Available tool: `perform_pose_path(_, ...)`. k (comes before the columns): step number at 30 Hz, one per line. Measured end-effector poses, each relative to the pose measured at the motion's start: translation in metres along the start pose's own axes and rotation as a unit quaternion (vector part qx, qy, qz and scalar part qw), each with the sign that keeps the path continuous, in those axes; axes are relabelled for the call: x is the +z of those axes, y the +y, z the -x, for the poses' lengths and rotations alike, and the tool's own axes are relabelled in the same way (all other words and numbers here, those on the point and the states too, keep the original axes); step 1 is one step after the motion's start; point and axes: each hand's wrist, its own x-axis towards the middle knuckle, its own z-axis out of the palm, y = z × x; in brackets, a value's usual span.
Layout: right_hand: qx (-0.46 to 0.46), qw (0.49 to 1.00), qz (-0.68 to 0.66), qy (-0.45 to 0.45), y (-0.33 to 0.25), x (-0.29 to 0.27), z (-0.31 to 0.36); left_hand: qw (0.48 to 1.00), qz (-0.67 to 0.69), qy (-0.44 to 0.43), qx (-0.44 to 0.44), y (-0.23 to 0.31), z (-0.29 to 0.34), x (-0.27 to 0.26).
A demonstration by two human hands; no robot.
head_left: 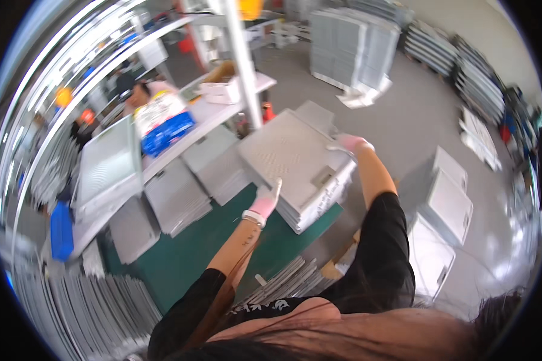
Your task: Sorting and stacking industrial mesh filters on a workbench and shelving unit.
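Observation:
A thick stack of flat light-grey panels (283, 153) lies at the right end of the green tabletop (214, 234). Its top panel has a small recessed slot near one edge, and white printed labels or strips show along the stack's right side. My left hand (265, 201), in a pink glove with white fingertips, grips the near left edge, one digit stretched over the top face and the other fingers mostly hidden. At the far right edge my right hand (353, 144), gloved alike, holds the stack with its fingertips over the top. Slight blur softens both hands.
More grey panels (174, 195) lean along the table's back. Upright panels (90, 307) fill the lower left. A shelf (220, 108) bears a blue-and-white bag (165, 123) and a carton (220, 84). A person (140, 93) is behind it. White panels (430, 253) stand on the right floor.

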Motion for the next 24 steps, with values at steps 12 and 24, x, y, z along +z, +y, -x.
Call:
perform_pose_path(12,-0.492,0.832,-0.196,0.164,-0.177,0.158,0.140,0.979,-0.099,-0.174,-0.037,0.049,0.270,-0.288)
perform_pose_path(24,-0.629,0.619,-0.371,-0.288,-0.549,0.273,0.367,0.569,-0.252,0.743,0.246,0.224,0.660,-0.666)
